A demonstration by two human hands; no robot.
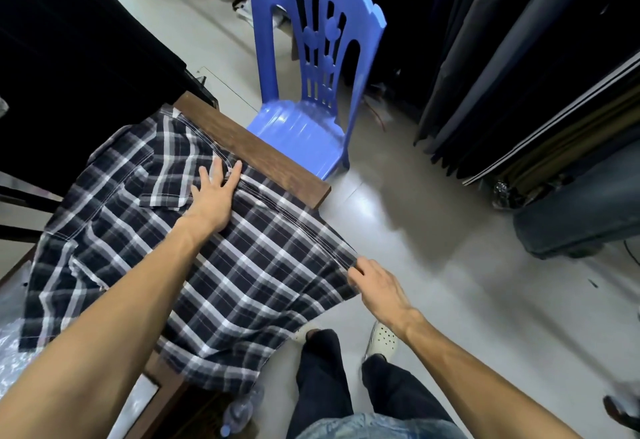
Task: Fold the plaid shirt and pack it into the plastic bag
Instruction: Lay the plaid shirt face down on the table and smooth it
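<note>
The navy-and-white plaid shirt (pixel 145 230) lies spread face up on a brown wooden table (pixel 273 158), its lower part hanging over the table's near edge. My left hand (pixel 216 192) lies flat, fingers apart, pressing the shirt near its side seam by a chest pocket. My right hand (pixel 374 282) pinches the shirt's edge out beyond the table and holds it taut. Clear crinkled plastic bag (pixel 8 352) shows at the far left edge, partly under the shirt.
A blue plastic chair (pixel 311 92) stands just beyond the table. Dark garments (pixel 519 75) hang at the right, with a dark bundle (pixel 581 217) on the floor. A plastic water bottle (pixel 239 414) stands below the table. My legs and white shoes are on the grey floor.
</note>
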